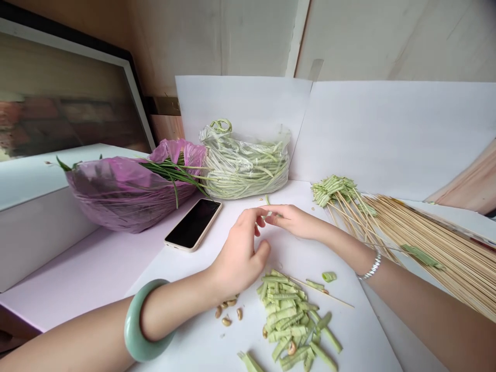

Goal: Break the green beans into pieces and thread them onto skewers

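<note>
Over the white sheet, my left hand (242, 253) is loosely curled, its thumb apart from the fingers and nothing visible between them. Its fingertips meet those of my right hand (292, 219), which is closed in a pinch. A speck of green shows near the right fingers, too small to name. Below the hands lies a pile of cut green bean pieces (284, 315), with a thin bamboo skewer (321, 292) beside it. Several brown bean seeds (227, 321) are scattered under my left wrist.
A black-screened phone (194, 225) lies left of my hands. Behind stand a purple bag of green stalks (127, 191) and a clear bag of long beans (248, 165). At right are skewered bean pieces (333, 190) and a bundle of bamboo skewers (434, 232).
</note>
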